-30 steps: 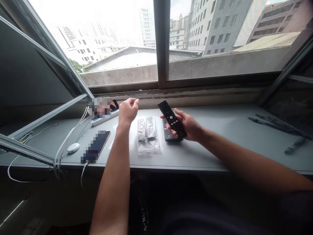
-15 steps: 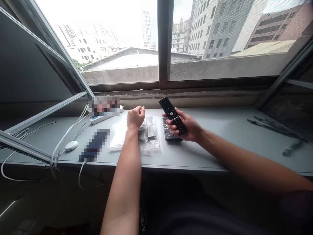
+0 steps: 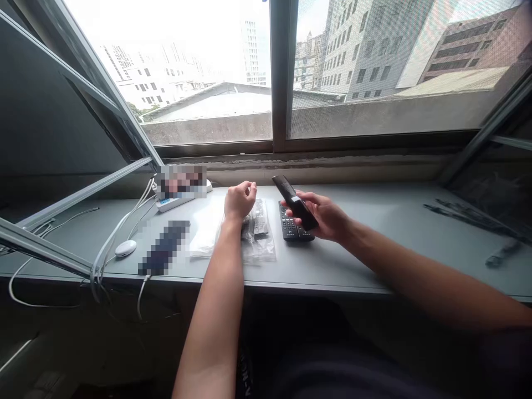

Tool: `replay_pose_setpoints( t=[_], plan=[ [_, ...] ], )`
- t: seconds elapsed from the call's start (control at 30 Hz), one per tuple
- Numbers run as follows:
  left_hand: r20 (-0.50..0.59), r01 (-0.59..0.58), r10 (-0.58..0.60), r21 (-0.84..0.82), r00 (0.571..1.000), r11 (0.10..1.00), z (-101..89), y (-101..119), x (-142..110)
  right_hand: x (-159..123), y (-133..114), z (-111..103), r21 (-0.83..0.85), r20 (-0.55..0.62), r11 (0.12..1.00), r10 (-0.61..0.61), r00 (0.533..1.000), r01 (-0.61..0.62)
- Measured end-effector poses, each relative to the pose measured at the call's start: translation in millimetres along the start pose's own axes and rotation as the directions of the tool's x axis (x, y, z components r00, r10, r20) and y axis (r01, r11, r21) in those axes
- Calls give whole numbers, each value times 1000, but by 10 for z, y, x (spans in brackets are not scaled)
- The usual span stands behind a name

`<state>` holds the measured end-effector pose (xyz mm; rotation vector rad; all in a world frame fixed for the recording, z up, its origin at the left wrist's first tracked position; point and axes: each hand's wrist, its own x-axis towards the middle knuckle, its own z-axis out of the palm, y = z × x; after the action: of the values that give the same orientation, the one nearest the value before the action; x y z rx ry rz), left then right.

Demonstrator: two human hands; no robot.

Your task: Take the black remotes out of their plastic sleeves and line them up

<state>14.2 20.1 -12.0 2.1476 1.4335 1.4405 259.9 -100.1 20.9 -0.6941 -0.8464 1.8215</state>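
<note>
My right hand (image 3: pixel 328 213) is closed around a black remote control (image 3: pixel 293 202), held tilted above the desk with its plain back and a small white label towards me. Two more black remote controls (image 3: pixel 297 233) lie side by side on the desk, partly behind the held one. My left hand (image 3: pixel 240 200) is closed, fingers curled in, over the desk; what it holds, if anything, is hidden. Beside and partly behind it lie remote controls in clear plastic wrapping (image 3: pixel 260 219). A white translucent sheet or bag (image 3: pixel 202 238) rests left of my left forearm.
A blurred-out phone (image 3: pixel 164 249) on a white cable lies to the left, near a round white gadget (image 3: pixel 125 248). Behind them is a white power strip (image 3: pixel 183 200). Dark, thin items (image 3: pixel 469 219) lie at the right. A window and metal frames border the grey desk (image 3: pixel 386 249).
My right hand has turned the remote control from its button side to its back. My left hand has moved right and down, now partly covering the wrapped remote controls. A white sheet has come into view.
</note>
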Motion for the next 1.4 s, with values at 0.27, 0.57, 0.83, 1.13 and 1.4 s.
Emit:
replay_pose_setpoints(
  t=[0.27, 0.57, 0.83, 1.13, 1.4],
  plan=[
    [380, 276, -51, -566, 924, 777, 24, 258, -12, 70, 129, -76, -287, 104, 924, -232, 967, 252],
    [566, 445, 255, -799, 784, 405, -168, 410, -93, 105, 190, -154, -653, 240, 514, -556, 796, 556],
    [640, 465, 330, -749, 694, 473, -191, 407, -91, 92, 191, -166, -719, 303, 320, -654, 693, 616],
    [619, 485, 131, -713, 774, 506, -64, 381, -85, 67, 177, -114, -530, 138, 795, -265, 954, 297],
    [534, 396, 57, -690, 844, 606, 16, 421, -88, 76, 170, -85, -359, 178, 913, -137, 974, 194]
  ],
)
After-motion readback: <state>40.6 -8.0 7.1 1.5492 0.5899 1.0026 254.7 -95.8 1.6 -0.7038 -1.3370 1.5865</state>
